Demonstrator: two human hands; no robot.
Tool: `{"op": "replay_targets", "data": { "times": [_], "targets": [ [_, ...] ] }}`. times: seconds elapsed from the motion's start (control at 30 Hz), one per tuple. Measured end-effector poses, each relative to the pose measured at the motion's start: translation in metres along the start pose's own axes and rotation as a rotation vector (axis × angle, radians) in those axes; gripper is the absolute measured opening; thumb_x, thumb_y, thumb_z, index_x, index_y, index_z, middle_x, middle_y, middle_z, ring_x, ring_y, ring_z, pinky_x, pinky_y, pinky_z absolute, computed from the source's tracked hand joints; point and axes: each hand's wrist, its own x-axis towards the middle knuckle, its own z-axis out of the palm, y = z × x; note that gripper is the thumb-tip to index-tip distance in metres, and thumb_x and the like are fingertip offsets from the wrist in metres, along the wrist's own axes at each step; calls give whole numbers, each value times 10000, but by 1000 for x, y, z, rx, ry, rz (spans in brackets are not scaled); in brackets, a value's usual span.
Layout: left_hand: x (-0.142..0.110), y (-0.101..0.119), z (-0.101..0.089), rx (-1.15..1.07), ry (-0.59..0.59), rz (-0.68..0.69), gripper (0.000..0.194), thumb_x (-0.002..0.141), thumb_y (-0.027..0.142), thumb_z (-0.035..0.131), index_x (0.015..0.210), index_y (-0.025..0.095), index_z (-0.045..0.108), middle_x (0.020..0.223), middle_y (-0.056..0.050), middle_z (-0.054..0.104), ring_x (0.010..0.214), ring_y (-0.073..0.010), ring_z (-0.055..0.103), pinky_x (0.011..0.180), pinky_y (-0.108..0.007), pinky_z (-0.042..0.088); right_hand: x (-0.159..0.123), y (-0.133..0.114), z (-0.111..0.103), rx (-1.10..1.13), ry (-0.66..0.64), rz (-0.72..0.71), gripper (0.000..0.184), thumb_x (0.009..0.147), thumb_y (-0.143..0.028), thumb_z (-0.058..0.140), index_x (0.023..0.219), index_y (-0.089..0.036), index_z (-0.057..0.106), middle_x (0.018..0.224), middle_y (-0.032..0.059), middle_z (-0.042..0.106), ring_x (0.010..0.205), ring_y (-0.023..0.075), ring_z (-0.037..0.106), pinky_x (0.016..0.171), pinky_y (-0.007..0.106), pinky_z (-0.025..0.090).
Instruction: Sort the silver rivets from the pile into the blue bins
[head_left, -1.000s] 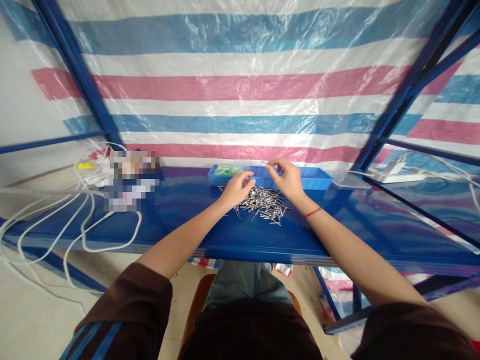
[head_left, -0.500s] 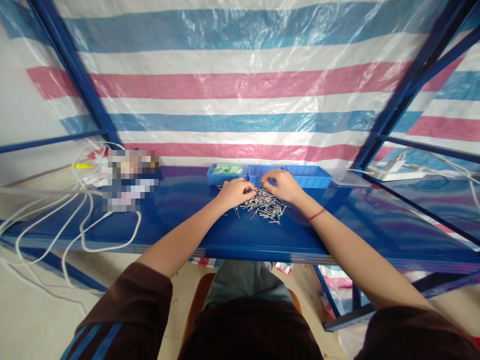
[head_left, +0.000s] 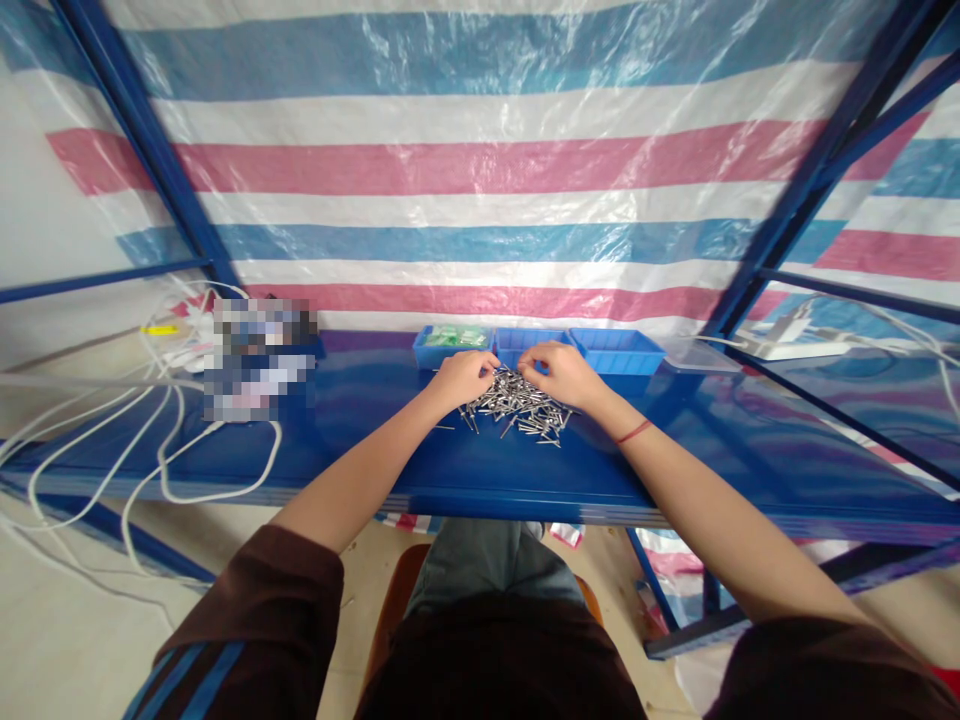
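Note:
A loose pile of thin silver metal pins (head_left: 525, 408), too small to tell whether nails, screws or rivets, lies on the blue tabletop. At the pile's left edge my left hand (head_left: 465, 380) is closed, thumb and fingers pinched together. My right hand (head_left: 562, 375), with a thin red band at the wrist, curls its fingers in a pinch over the upper right of the heap. What either pinch holds is too small to make out. Just behind the hands stand a middle blue bin (head_left: 531, 340), partly hidden, and a left bin (head_left: 420, 352) with green-and-clear packets (head_left: 456, 337).
A right blue bin (head_left: 619, 352) stands in the row, beside a clear plastic lid (head_left: 701, 355). White cables (head_left: 176, 430) loop over the table's left end. A white power strip (head_left: 795, 345) lies at the right. Blue frame posts rise on both sides before a striped sheet (head_left: 480, 170).
My left hand has shifted slightly left and up, its fingers drawn closer together. My right hand has moved slightly left and down toward the pins.

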Motion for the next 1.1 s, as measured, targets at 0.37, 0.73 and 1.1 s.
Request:
{"op": "replay_targets", "data": {
  "times": [0.37,0.73,1.1],
  "targets": [
    [-2,8,-3,-1,41,119,272,807,127,554,1053,215,631,870,-15,695,833,-164,643,804,-305,485,0,-7,8,115,-23,39,187,828,-280,526,822,-174,680,773,39,686,654,152,566,675,283,404],
    [-2,22,-4,-405,271,34,257,776,185,649,1029,180,605,929,-43,682,780,-121,650,706,-247,533,2,-7,13,683,64,262,388,755,-543,612,790,-159,662,769,57,697,657,146,585,668,303,447],
    [-4,28,-4,-574,303,21,116,817,268,615,883,173,625,874,-38,709,808,-140,675,737,-270,535,1,-21,6,912,103,406,401,675,-559,685,779,-172,664,722,27,675,578,102,517,526,245,394]
  ]
}}
